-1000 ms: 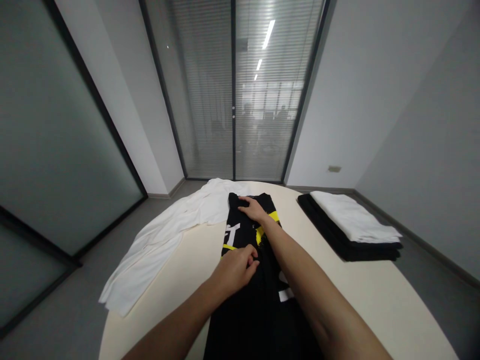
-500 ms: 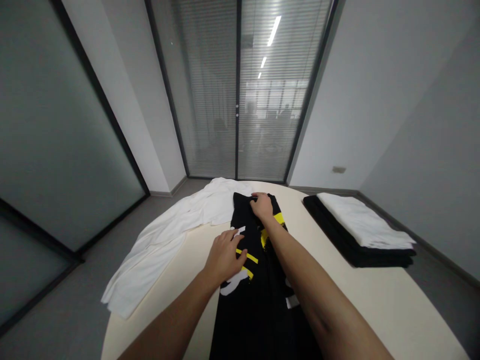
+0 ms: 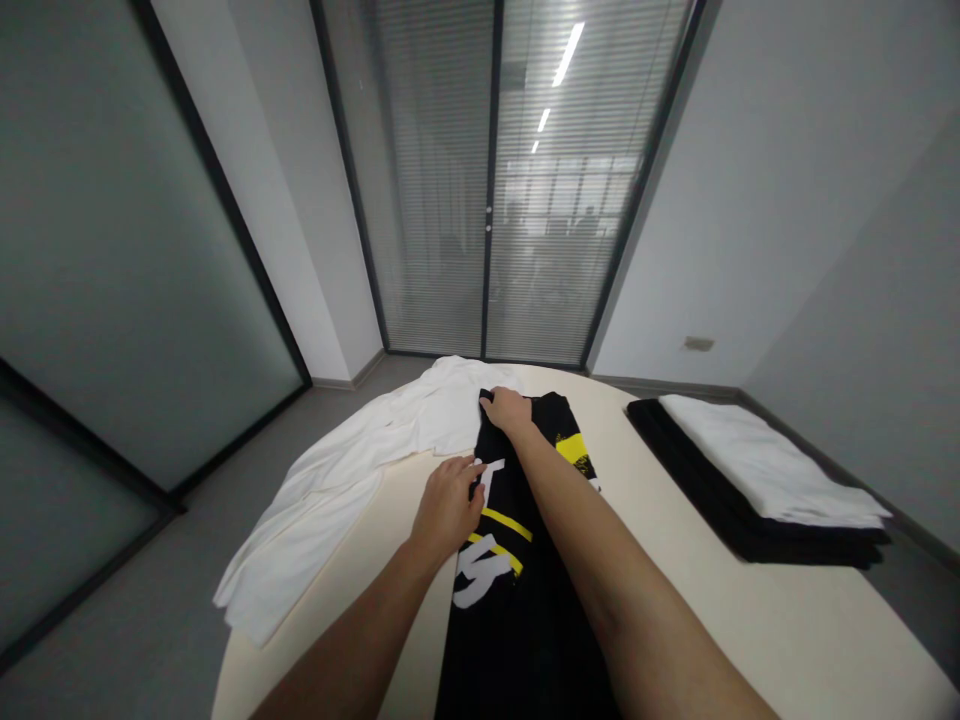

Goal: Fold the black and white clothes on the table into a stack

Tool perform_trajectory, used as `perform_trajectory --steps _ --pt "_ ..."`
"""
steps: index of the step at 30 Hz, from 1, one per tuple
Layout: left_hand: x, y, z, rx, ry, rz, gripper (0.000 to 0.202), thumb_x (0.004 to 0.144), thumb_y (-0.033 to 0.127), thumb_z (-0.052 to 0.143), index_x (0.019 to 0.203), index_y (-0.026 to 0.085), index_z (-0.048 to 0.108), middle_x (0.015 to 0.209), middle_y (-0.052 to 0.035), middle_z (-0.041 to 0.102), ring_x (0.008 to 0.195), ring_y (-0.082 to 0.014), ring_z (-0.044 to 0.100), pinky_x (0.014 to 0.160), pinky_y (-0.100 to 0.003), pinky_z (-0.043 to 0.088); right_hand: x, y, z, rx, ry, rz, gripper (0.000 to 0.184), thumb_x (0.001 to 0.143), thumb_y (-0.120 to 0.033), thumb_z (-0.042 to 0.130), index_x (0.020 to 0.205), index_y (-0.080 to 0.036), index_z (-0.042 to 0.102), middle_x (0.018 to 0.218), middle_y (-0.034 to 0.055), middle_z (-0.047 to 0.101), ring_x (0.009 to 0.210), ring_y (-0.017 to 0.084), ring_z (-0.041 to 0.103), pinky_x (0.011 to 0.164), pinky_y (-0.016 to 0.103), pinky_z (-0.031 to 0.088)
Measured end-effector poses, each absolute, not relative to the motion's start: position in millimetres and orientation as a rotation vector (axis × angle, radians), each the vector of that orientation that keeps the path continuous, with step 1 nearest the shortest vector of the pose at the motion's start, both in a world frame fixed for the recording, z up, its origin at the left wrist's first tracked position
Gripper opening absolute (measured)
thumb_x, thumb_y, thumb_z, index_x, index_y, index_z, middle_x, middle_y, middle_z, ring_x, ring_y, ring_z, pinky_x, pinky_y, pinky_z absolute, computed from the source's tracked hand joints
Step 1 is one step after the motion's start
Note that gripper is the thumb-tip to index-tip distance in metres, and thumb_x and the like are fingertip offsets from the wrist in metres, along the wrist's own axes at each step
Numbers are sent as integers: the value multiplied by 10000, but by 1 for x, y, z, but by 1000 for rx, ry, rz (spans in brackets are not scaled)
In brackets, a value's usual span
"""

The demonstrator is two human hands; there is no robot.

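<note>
A black garment with yellow and white print lies lengthwise on the cream round table. My left hand rests on its left edge about midway, fingers curled onto the cloth. My right hand reaches to the far left corner of the garment, fingers bent down on the fabric edge. Both forearms stretch over the black cloth.
A white garment sprawls over the table's far left edge. At the right lies a folded stack, white cloth on top of black cloth. Glass doors with blinds stand behind the table; grey floor surrounds it.
My left hand slid from the garment's middle to its left edge, and more white and yellow print shows. My right hand shifted slightly left on the far end.
</note>
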State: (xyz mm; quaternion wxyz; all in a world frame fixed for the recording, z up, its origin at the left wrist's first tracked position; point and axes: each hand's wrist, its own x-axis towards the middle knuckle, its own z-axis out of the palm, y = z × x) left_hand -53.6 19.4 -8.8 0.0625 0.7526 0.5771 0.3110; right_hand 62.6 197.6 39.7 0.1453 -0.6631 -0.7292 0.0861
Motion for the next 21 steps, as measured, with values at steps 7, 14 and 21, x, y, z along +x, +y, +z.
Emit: perform_trajectory --steps 7,14,21 --pt "-54 21 -11 2276 1722 939 335 889 135 546 1196 182 670 1243 -98 670 1186 -256 573 1059 -439 456 57 194 34 -1911 -2125 192 250 996 -296 509 1115 -154 678 1116 182 729 1118 284 667 984 408 401" --pt "-53 20 -9 2272 1730 939 326 892 137 535 1197 191 637 1210 -97 660 1177 -250 569 1046 -426 455 65 205 32 -1924 -2032 158 386 1065 -328 281 1320 -163 519 1146 186 695 1058 273 667 879 376 456" --pt "-52 19 -10 2272 1753 908 406 904 160 514 1304 155 589 1291 -134 613 1231 -266 540 1082 -448 432 69 199 24 -1700 -2283 142 329 980 -387 528 1261 -263 645 1298 135 624 1188 301 570 953 394 439"
